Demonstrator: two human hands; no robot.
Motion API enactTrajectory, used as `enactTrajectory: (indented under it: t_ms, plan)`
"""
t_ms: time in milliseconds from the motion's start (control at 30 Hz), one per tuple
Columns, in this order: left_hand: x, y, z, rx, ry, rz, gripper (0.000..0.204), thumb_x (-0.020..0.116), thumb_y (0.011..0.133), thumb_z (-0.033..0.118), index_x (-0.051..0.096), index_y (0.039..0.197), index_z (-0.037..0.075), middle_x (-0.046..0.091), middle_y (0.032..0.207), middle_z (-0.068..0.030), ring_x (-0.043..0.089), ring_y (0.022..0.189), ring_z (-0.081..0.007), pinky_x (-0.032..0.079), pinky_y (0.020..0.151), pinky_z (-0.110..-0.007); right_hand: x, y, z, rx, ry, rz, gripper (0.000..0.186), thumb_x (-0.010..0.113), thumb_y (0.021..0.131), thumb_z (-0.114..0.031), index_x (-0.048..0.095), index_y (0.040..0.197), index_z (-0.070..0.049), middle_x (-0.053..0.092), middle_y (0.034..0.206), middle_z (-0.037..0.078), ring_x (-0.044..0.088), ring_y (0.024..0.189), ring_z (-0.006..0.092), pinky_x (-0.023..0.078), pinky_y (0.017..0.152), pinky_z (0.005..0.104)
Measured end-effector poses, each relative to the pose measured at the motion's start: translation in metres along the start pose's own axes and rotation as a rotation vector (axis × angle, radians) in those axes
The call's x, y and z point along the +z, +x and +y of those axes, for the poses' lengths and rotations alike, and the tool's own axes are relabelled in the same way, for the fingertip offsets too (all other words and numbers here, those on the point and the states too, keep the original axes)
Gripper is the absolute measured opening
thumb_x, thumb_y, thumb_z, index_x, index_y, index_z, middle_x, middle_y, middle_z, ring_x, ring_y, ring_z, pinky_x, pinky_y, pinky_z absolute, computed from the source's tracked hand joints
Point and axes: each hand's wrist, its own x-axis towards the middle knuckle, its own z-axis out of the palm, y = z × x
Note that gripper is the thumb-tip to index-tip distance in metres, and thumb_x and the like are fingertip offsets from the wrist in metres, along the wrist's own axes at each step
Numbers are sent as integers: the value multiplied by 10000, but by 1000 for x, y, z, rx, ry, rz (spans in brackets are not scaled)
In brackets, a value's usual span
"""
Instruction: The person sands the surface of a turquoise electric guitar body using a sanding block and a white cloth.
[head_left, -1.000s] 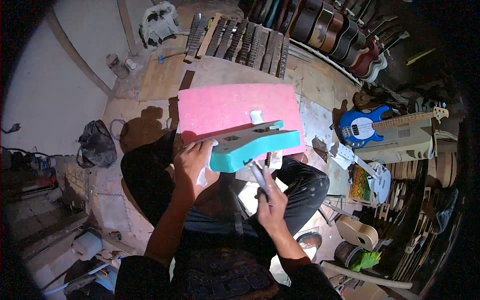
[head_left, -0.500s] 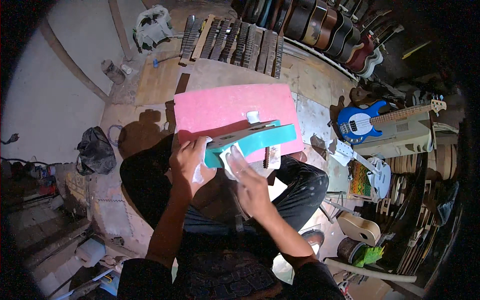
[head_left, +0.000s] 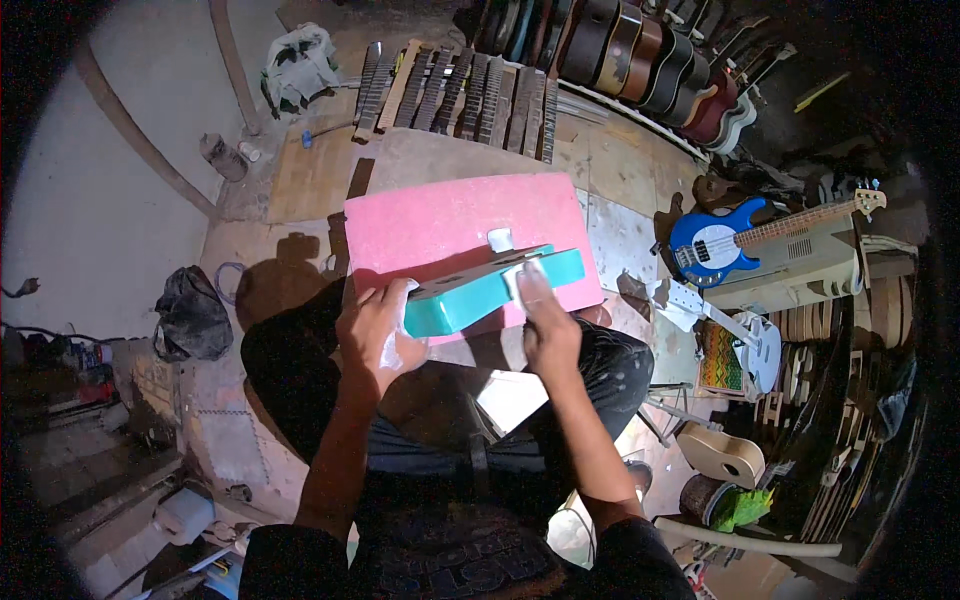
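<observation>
A teal solid guitar body (head_left: 448, 308) stands tilted on its edge over a pink board (head_left: 440, 215), its cut-out face turned away from me. My left hand (head_left: 378, 325) grips its left end, and something whitish, residue or cloth, covers the thumb side. Pressed to the teal edge near its right end is a white folded pad (head_left: 516, 284), cloth or paper. My right hand (head_left: 550, 330) is closed on that pad, fingers slightly blurred. A small white piece (head_left: 499, 239) lies on the pink board just behind the guitar body.
Several fretted necks (head_left: 440, 92) lie in a row beyond the board. Guitar bodies (head_left: 640, 50) stand racked at the far right. A blue bass guitar (head_left: 715, 243) lies to the right, above a pale blue guitar (head_left: 762, 350). A black bag (head_left: 192, 312) sits on the left.
My right hand has slid the white pad rightward along the teal edge, from near the left end toward the right end. My left hand keeps its grip.
</observation>
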Motion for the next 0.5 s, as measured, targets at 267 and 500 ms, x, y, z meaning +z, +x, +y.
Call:
enactTrajectory:
  t_ms: [267, 500]
  plan:
    - [9, 3, -25, 210, -129, 229, 558, 927, 666, 199, 683, 1152, 79, 731, 1070, -152, 707, 1004, -364, 589, 853, -452, -16, -14, 94, 719, 261, 144, 481, 545, 909, 45, 690, 1364, -9, 767, 1096, 184, 725, 814, 297, 560, 690, 395]
    - [33, -11, -44, 304, -269, 593, 830, 996, 663, 382, 585, 1290, 28, 657, 1225, -156, 685, 1048, -310, 584, 907, -439, 24, -18, 98, 826, 713, 205, 558, 548, 974, 37, 596, 1519, -71, 722, 1004, 96, 577, 696, 90, 435, 568, 232]
